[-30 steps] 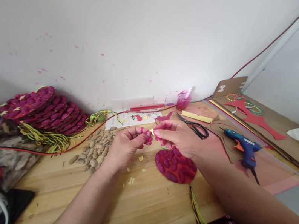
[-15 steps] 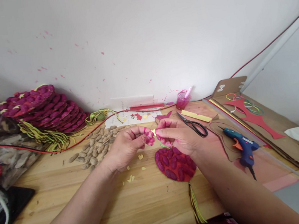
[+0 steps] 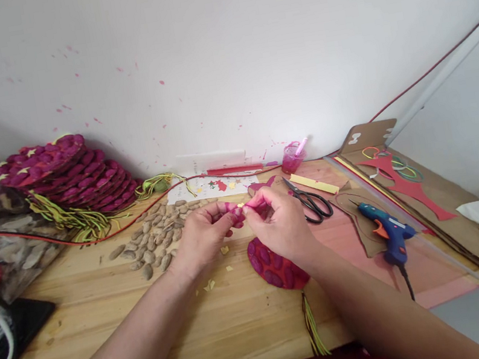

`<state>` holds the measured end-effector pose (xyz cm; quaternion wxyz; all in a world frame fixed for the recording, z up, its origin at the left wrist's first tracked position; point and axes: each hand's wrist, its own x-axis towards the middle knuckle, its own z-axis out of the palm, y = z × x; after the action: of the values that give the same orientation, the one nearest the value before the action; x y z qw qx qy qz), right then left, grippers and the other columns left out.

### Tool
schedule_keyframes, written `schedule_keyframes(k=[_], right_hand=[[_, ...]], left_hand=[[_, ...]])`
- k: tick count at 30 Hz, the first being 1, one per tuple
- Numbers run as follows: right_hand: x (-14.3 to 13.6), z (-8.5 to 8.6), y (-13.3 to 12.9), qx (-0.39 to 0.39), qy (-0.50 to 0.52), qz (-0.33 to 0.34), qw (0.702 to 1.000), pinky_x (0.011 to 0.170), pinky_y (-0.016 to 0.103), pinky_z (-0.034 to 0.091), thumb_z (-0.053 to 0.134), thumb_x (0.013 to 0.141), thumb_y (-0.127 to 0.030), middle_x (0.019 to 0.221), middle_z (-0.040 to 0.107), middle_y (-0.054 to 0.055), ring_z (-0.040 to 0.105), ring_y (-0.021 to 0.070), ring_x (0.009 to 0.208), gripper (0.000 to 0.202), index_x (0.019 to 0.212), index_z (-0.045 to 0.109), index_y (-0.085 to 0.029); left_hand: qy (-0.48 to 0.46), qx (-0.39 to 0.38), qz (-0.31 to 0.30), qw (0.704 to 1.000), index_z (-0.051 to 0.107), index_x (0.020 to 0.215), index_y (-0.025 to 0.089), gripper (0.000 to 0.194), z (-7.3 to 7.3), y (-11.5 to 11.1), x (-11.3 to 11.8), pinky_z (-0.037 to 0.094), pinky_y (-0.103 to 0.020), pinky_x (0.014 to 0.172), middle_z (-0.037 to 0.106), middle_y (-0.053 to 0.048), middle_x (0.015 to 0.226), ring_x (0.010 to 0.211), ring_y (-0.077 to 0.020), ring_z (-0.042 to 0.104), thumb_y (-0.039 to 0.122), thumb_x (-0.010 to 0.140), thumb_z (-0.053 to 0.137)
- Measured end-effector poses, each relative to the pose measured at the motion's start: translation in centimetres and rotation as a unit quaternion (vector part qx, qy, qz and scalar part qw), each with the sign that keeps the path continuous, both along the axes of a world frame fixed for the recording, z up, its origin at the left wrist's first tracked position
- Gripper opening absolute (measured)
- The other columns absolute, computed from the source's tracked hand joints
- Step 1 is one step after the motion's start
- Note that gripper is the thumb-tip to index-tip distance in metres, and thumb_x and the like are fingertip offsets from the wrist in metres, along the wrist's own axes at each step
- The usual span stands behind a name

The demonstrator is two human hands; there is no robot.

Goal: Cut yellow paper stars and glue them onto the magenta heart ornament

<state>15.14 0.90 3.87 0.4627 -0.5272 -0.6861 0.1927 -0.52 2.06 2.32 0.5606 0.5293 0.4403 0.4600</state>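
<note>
A small yellow paper piece (image 3: 240, 205) sits between the stained fingertips of both hands, its shape mostly hidden. My left hand (image 3: 205, 229) pinches it from the left, and my right hand (image 3: 277, 222) is closed on its right side. Partly covered by my right hand and forearm, a red disc with purple-painted peanuts (image 3: 276, 265) lies on the table. A yellow and dark tassel (image 3: 312, 326) hangs from its near edge. Small yellow paper scraps (image 3: 210, 285) lie on the wood left of the disc.
Loose peanuts (image 3: 152, 237) spread behind my left hand. At the back left stand stacked purple discs (image 3: 96, 176). Black scissors (image 3: 314, 203), a yellow paper strip (image 3: 314, 184), a cup of pink paint (image 3: 292, 159) and a blue glue gun (image 3: 391, 234) are to the right. A cord (image 3: 152, 207) crosses the back.
My right hand has turned and shifted slightly left, its fingers closer to my left fingertips. The yellow paper piece has moved a little up and left, and less of the disc shows.
</note>
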Motion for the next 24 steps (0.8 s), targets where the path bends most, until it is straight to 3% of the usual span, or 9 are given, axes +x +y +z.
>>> schedule_keyframes(k=[8,13,20,24], right_hand=[[0.7,-0.4,0.9,-0.148,0.14,0.071,0.976,0.052,0.025,0.042,0.069,0.078,-0.035,0.073,0.066,0.001,0.056,0.0128,0.059,0.017,0.08,0.06,-0.02],[0.6,0.0,0.9,-0.237,0.259,0.094,0.932,0.043,0.021,0.032,0.074,0.071,-0.034,0.06,0.058,-0.002,0.049,0.0096,0.05,0.023,0.07,0.057,-0.019],[0.9,-0.1,1.4,-0.294,0.328,0.138,0.887,0.039,0.021,0.028,0.069,0.078,-0.052,0.062,0.06,-0.001,0.05,0.0093,0.048,0.035,0.075,0.062,-0.017],[0.9,0.0,1.2,-0.276,0.305,0.115,0.904,0.04,0.021,0.032,0.077,0.072,-0.047,0.064,0.063,-0.001,0.051,0.0083,0.048,0.034,0.078,0.065,-0.017]], left_hand=[[0.073,0.086,0.007,0.994,0.067,0.082,0.017,0.018,0.1,-0.2,0.0,0.047,-0.027,0.068,0.069,-0.003,0.076,0.071,-0.0164,0.061,0.034,0.082,0.066],[0.103,0.133,-0.009,0.986,0.066,0.085,0.018,0.015,-0.2,-0.3,0.0,0.049,-0.029,0.073,0.068,-0.004,0.081,0.076,-0.0172,0.062,0.032,0.085,0.062],[0.049,0.082,-0.018,0.995,0.066,0.083,0.016,0.018,0.3,-0.1,-0.1,0.049,-0.028,0.072,0.068,-0.002,0.077,0.073,-0.0154,0.061,0.034,0.082,0.067],[0.03,0.058,-0.021,0.998,0.067,0.084,0.015,0.019,0.2,0.2,-0.3,0.046,-0.025,0.069,0.068,-0.001,0.076,0.071,-0.0133,0.059,0.034,0.081,0.069]])
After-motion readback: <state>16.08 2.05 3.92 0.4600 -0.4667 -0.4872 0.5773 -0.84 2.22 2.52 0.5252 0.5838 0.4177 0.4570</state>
